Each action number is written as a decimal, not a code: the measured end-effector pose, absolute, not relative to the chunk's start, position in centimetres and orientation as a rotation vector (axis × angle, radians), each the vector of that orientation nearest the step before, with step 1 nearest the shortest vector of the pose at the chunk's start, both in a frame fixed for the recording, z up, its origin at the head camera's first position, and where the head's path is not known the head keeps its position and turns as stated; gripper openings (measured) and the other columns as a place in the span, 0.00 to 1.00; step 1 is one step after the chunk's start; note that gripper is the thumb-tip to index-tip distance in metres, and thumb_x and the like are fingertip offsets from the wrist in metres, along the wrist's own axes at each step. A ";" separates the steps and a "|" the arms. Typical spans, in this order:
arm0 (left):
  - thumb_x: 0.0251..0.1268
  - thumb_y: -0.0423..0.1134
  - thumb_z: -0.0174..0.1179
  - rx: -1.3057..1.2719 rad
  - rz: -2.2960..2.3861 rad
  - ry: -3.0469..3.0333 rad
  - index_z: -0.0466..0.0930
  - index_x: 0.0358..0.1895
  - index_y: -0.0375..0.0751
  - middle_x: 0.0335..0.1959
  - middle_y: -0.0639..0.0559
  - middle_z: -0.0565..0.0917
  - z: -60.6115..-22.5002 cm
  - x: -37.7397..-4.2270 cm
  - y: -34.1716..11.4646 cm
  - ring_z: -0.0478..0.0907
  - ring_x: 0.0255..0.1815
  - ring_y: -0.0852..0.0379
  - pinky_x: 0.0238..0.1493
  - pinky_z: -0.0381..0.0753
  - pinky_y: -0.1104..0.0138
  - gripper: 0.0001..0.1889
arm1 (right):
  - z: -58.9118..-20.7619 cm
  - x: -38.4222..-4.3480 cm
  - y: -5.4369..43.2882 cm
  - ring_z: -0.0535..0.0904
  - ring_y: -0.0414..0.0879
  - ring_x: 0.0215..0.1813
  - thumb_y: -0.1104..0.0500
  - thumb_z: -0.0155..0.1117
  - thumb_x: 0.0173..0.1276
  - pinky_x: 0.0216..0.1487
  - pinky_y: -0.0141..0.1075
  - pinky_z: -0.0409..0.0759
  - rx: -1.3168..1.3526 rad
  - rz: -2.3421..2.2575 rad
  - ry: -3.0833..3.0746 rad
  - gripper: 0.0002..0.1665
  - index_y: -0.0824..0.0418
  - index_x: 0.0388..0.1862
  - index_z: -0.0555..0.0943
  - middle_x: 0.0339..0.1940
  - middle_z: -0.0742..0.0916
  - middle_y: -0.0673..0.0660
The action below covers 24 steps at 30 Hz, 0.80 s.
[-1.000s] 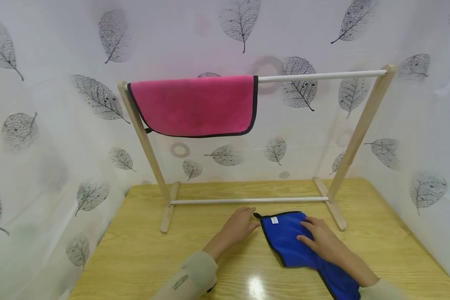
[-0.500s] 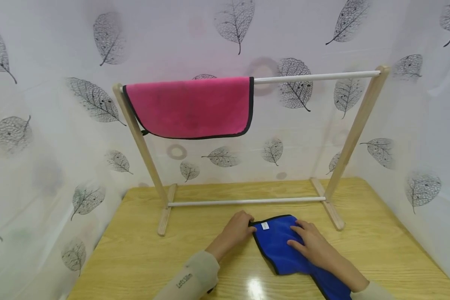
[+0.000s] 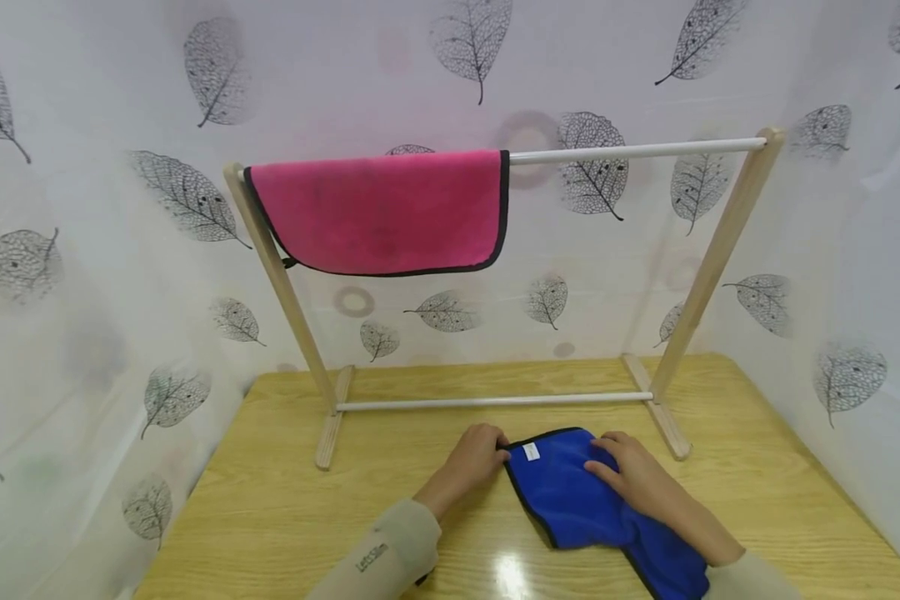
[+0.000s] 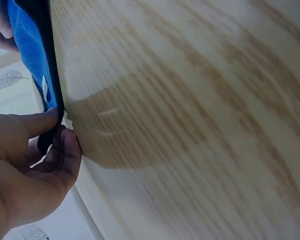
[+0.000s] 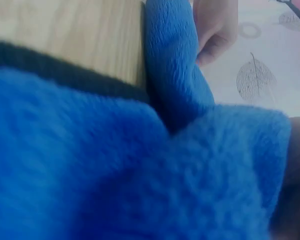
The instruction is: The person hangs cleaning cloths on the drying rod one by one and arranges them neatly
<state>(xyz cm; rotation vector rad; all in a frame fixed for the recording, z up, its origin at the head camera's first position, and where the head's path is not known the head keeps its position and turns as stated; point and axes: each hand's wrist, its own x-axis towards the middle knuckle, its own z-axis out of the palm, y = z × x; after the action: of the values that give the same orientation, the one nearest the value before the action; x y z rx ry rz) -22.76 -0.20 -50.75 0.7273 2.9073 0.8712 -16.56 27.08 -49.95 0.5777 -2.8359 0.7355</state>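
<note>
A blue towel with black edging and a small white label lies rumpled on the table. My left hand pinches its upper left corner; in the left wrist view, thumb and fingers meet on the black edging. Over the towel's upper right part, my right hand grips the fabric between thumb and fingers. Close up in the right wrist view, the bunched blue fabric rises in a fold and covers most of that hand. The towel's lower end runs beneath the right forearm.
Behind the hands stands a wooden rack with a white top rail and a low white bar. A pink towel hangs over the rail's left half. Leaf-printed white sheeting surrounds the wooden table.
My left hand has come to the towel's corner and taken hold of it. The right thumb and fingers have drawn closer together, bunching the fabric. The towel has shifted slightly.
</note>
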 end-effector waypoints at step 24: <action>0.65 0.29 0.65 0.275 1.678 2.577 0.86 0.46 0.32 0.40 0.41 0.86 -49.9 -22.8 -2.2 0.82 0.26 0.59 0.29 0.85 0.67 0.09 | -49.6 -17.5 27.5 0.81 0.40 0.32 0.60 0.77 0.65 0.32 0.35 0.80 0.498 0.999 -2.896 0.09 0.63 0.37 0.86 0.31 0.87 0.48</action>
<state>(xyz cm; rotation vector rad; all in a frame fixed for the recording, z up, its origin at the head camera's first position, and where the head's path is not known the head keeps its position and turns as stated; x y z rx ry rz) -22.80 -2.16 -49.91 0.2753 2.5773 1.6777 -17.46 27.47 -49.56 0.4975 -2.8956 0.9989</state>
